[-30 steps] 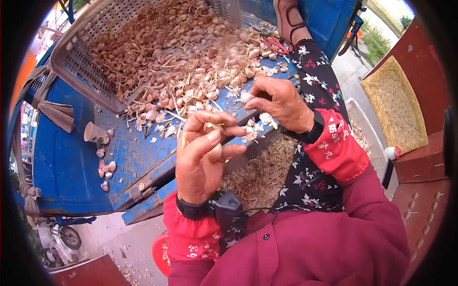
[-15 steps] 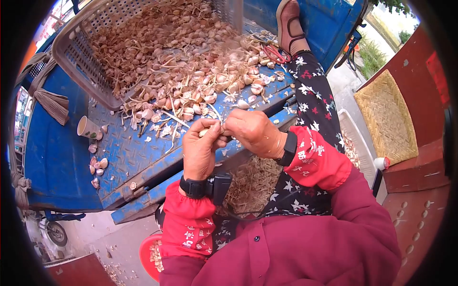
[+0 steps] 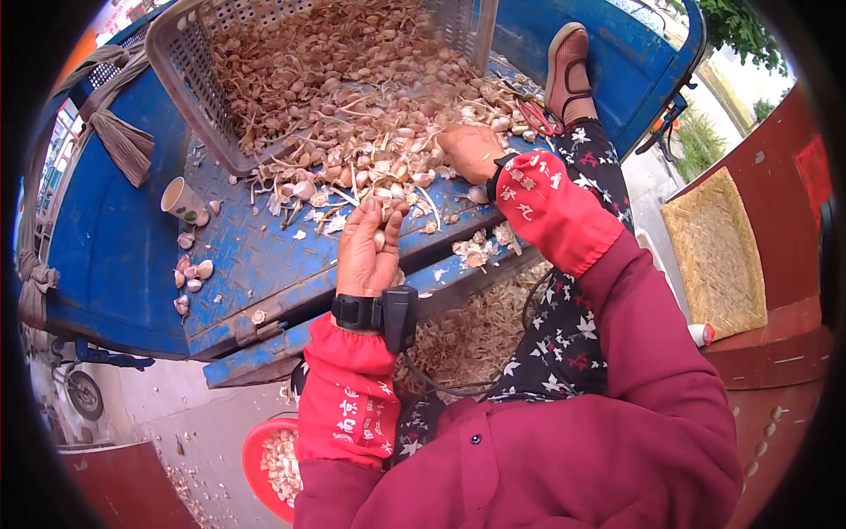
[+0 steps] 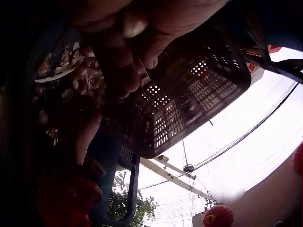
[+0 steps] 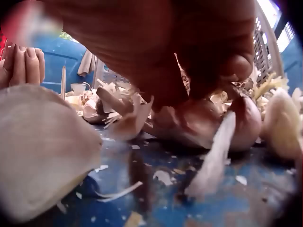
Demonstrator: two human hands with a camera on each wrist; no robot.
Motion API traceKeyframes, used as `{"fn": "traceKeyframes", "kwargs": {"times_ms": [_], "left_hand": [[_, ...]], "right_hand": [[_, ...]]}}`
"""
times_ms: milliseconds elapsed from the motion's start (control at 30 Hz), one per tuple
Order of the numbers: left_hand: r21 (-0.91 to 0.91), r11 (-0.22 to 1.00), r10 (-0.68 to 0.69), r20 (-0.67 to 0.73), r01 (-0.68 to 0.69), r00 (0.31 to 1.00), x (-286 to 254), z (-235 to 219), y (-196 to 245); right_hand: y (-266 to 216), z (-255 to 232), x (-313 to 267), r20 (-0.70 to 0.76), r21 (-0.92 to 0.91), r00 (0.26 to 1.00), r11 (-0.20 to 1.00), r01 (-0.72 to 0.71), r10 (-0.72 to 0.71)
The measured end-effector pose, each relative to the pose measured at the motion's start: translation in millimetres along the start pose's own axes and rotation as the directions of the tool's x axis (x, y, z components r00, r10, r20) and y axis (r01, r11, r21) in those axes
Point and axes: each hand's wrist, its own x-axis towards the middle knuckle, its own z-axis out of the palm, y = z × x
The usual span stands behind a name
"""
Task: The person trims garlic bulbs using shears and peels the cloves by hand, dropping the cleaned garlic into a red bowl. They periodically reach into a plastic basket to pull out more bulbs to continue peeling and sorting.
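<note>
Blue checker-plate truck bed [image 3: 256,264] across the middle of the head view, flecked with papery skins. Upper centre: one grey perforated crate [image 3: 189,70] tipped on its side, spilling a heap of garlic bulbs [image 3: 370,132] too many to count, stalks and husks mixed in. Left of the heap, one paper cup [image 3: 181,200] lying tilted; just below it, a loose cluster of about six cloves [image 3: 189,278]. Top right of the heap, one pair of red-handled scissors [image 3: 533,115], just beside one shoe [image 3: 568,66] resting on the bed. Far right, one woven bamboo tray [image 3: 718,256] against a red wall. Bottom left, one red basin [image 3: 264,467] of peeled cloves, partly hidden behind the sleeve. Below the bed edge, a mound of dry husk litter [image 3: 467,326].

Left hand [image 3: 368,251] raised over the bed edge at centre, fingers curled round a small garlic clove [image 3: 379,240], most of it hidden in the palm. Right hand [image 3: 471,152] reaching into the near edge of the heap, upper centre-right; in the right wrist view, fingertips [image 5: 236,66] pinching down on a pinkish garlic bulb [image 5: 199,123] lying on the blue plate. Wrist cameras strapped on both arms, red printed sleeve covers [image 3: 546,212] over both forearms.
</note>
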Motion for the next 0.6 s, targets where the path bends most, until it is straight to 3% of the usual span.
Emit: {"fn": "traceKeyframes", "kwargs": {"times_ms": [100,167,200,233,267,300,333,367,433,467,500,533,567,600], "left_hand": [[0.066,0.998,0.010,0.029,-0.012,1.000,1.3,-2.5,-3.3],[0.185,0.977,0.097,0.036,-0.102,0.995,1.9,-2.9,-4.8],[0.183,0.978,0.099,0.036,-0.104,0.994,1.1,0.1,-4.6],[0.203,0.970,0.134,0.014,-0.134,0.991,0.2,3.6,-3.8],[0.224,0.961,0.170,-0.010,-0.163,0.985,-1.6,7.2,-1.7],[0.222,0.961,0.176,-0.018,-0.168,0.984,-2.3,7.3,-0.7],[0.306,0.930,0.214,-0.004,-0.203,0.977,-2.5,7.6,-1.6],[0.387,0.893,0.244,0.015,-0.231,0.970,-2.9,9.4,-4.3],[0.428,0.875,0.253,-0.003,-0.227,0.967,-5.7,14.3,-9.6],[0.523,0.795,0.318,0.072,-0.307,0.945,-4.6,12.7,-13.1],[0.603,0.697,0.374,0.154,-0.387,0.915,-4.3,11.7,-14.9],[0.683,0.627,0.375,0.158,-0.376,0.913,-6.2,10.6,-15.8],[0.684,0.626,0.376,0.156,-0.375,0.913,-7.9,11.9,-14.5],[0.587,0.725,0.347,0.140,-0.360,0.927,-9.2,13.0,-13.6]], "right_hand": [[0.3,-5.0,-2.3,-0.031,0.031,0.999,0.999,-0.014,0.015],[-0.4,-10.1,-2.1,0.048,0.065,0.995,0.994,-0.090,0.087],[1.4,-8.3,-1.2,-0.143,0.107,0.988,0.993,-0.049,0.064],[0.4,-8.0,-1.9,-0.142,0.107,0.988,0.993,-0.042,0.057],[-9.8,-19.2,-6.5,0.001,0.477,0.987,0.867,-0.142,0.161],[-21.6,-31.7,-13.6,0.178,0.753,0.963,0.602,-0.265,0.201],[-40.5,-43.6,-25.9,0.242,0.877,0.964,0.399,-0.266,0.110],[-60.3,-57.6,-38.0,0.317,0.900,0.944,0.284,-0.331,0.096],[-78.3,-42.5,-49.6,0.258,0.911,0.962,0.310,-0.272,0.089],[-81.7,-36.3,-52.5,0.259,0.911,0.961,0.307,-0.275,0.093],[-84.3,-30.6,-54.1,0.284,0.932,0.952,0.201,-0.302,0.114],[-85.8,-26.3,-55.4,0.311,0.942,0.942,0.092,-0.324,0.129],[-86.1,-22.8,-56.7,0.312,0.941,0.941,0.091,-0.325,0.128],[-85.8,-20.1,-58.4,0.348,0.935,0.930,-0.120,-0.334,0.120]]}}
